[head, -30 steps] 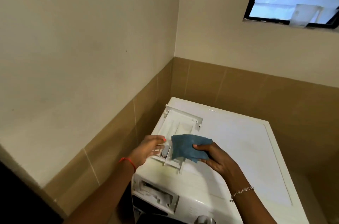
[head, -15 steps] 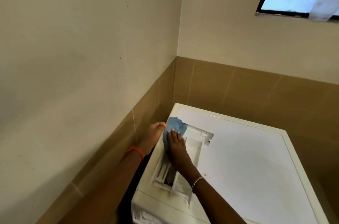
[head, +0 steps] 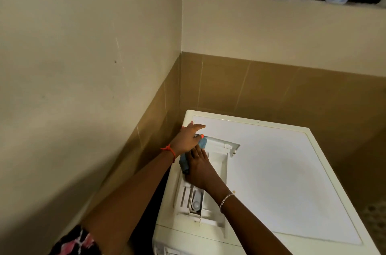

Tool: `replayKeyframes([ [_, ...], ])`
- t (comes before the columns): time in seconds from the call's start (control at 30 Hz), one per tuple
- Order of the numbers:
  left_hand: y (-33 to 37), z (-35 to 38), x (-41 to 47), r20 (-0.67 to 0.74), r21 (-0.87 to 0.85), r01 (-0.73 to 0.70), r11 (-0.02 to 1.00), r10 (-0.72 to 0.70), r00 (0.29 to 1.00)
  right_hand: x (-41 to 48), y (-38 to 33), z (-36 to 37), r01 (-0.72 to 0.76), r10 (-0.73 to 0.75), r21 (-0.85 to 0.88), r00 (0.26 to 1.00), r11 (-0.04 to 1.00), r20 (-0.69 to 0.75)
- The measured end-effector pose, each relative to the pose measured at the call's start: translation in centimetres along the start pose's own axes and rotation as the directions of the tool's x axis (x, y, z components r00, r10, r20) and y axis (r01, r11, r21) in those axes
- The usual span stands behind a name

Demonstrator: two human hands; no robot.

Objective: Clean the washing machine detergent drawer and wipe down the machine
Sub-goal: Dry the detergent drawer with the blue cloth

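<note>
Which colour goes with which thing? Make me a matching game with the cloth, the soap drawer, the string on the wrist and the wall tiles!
Things:
1. cloth
2. detergent drawer
3. string on the left wrist
4. wall tiles

Colours:
A. brown
B. orange
C. white
D. blue

Pairs: 1-D, 2-C, 3-B, 4-A

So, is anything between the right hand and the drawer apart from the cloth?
Nothing visible. The right hand presses the blue cloth straight onto the drawer, which lies on the machine top. The left hand rests at the drawer's far end, just past the cloth, not under it.
</note>
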State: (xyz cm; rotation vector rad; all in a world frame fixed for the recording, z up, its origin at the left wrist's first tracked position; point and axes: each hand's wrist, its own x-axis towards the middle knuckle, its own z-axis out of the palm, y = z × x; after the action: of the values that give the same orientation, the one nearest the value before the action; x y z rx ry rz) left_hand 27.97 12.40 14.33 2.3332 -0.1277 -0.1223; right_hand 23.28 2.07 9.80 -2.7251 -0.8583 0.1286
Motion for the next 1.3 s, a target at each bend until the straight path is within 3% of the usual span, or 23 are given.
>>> replayKeyframes([
  [0.1, 0.1, 0.7, 0.6, 0.05, 0.093, -0.03, 0.995, 0.025, 0.998, -0.5, -0.3, 0.5, 0.008, -0.008, -0.007, 1.0, 1.0, 0.006],
  [0.33, -0.1, 1.2, 0.8, 0.018, 0.265, -0.066, 0.962, 0.063, 0.998, -3.4, -1.2, 1.5, 0.034, -0.033, -0.005, 0.994, 0.999, 0.107],
  [0.5, -0.2, 1.5, 0.8, -0.005, 0.277, -0.093, 0.956, 0.099, 0.995, -6.5, -1.7, 3.3, 0.13, -0.13, -0.007, 0.991, 0.992, -0.043],
  [0.7, -0.3, 1.7, 0.6, -0.022, 0.262, -0.093, 0.961, 0.102, 0.995, -10.0, -2.3, 4.8, 0.227, -0.229, -0.047, 0.973, 0.973, -0.021],
  [1.07, -0.6, 2.1, 0.3, -0.062, 0.208, -0.096, 0.973, 0.111, 0.992, -14.4, -0.5, 5.0, 0.387, -0.385, 0.086, 0.922, 0.918, -0.034],
  [1.2, -0.5, 2.2, 0.2, -0.069, 0.176, -0.092, 0.98, 0.105, 0.992, -15.4, 0.8, 3.7, 0.328, -0.324, 0.301, 0.944, 0.895, -0.065],
  [1.23, -0.4, 2.3, 0.0, -0.054, 0.184, -0.098, 0.978, 0.11, 0.992, -15.6, 0.9, 3.0, 0.242, -0.231, 0.4, 0.97, 0.884, -0.076],
  [1.3, -0.7, 2.6, -0.6, -0.017, 0.291, -0.128, 0.948, 0.138, 0.99, -15.7, 0.4, 0.3, -0.014, 0.055, 0.666, 0.998, 0.746, -0.041],
])
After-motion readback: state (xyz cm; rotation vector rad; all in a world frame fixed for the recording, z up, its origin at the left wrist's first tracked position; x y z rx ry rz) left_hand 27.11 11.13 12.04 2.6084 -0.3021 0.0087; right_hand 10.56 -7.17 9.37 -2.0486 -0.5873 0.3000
